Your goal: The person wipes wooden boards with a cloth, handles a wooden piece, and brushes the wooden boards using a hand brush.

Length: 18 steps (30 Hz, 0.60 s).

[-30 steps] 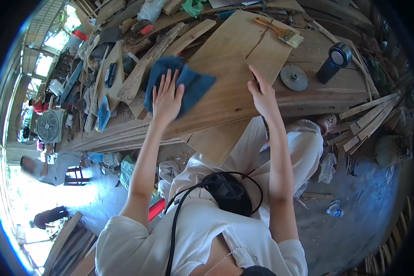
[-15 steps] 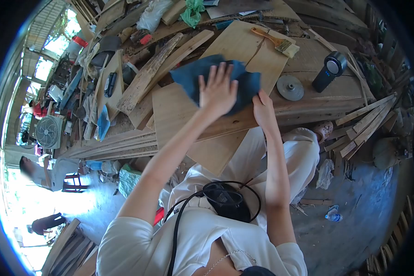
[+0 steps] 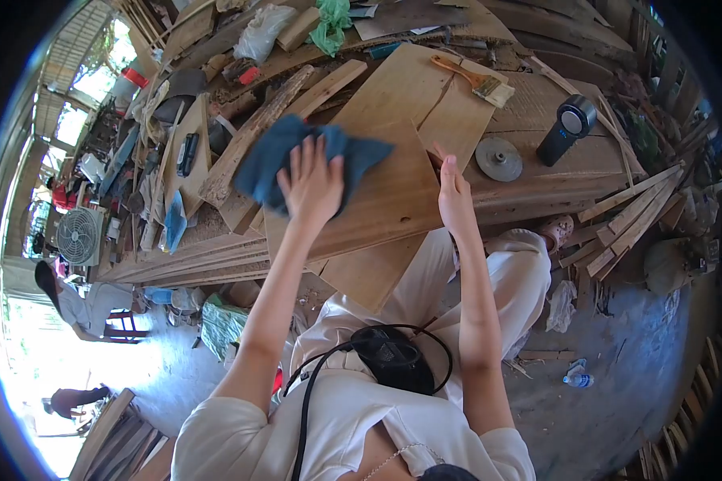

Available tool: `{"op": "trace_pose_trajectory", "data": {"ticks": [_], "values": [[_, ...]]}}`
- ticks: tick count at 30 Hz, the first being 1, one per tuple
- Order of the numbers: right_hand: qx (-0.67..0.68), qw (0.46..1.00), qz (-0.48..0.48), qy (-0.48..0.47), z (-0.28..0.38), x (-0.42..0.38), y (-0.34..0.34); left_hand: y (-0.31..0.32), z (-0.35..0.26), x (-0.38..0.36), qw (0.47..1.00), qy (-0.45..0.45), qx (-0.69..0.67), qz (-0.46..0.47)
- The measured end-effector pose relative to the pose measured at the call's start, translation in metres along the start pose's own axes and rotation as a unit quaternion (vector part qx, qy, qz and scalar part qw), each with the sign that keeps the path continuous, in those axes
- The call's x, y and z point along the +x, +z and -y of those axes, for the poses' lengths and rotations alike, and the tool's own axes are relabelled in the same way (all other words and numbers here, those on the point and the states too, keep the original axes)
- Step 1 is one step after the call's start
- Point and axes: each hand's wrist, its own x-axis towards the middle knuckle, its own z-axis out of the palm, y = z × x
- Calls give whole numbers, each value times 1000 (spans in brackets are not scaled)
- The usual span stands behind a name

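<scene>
My left hand (image 3: 311, 183) lies flat with fingers spread on a dark blue cloth (image 3: 258, 170), pressing it against the left part of a thin wooden board (image 3: 385, 188). The cloth is crumpled, and a loose corner points right. At the board's right edge, my right hand (image 3: 456, 200) grips it with the thumb up; the board hides some of its fingers. A round grey metal disc (image 3: 499, 159) lies just right of that hand. Beyond the board, a paintbrush (image 3: 475, 80) with a wooden handle rests on another light wooden sheet (image 3: 393, 80).
A black handheld device (image 3: 565, 132) stands on the bench at the right. Wood strips (image 3: 329, 86) and scraps crowd the left, with a green plastic bag (image 3: 329, 28) at the back. A fan (image 3: 80, 232) and a seated person (image 3: 88, 305) are farther left.
My left hand has slid the blue cloth leftward across the board, uncovering the board's right part. My right hand stays at the right edge, its thumb now raised.
</scene>
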Motion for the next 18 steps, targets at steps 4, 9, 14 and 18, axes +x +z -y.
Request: {"op": "trace_pose_trajectory", "data": {"ticks": [4,9,14,18], "values": [[41,997,-28,-59,3,-1,3,27,-90,20,991,132,-26,-14],[97,995,-3,1,-1,0,0,-7,-88,-57,974,217,-55,9],[78,997,6,-6,-8,0,3,-33,13,-72,993,100,7,63],[-6,999,-15,-33,-4,-1,1,-14,44,-32,1000,-18,10,6]]}}
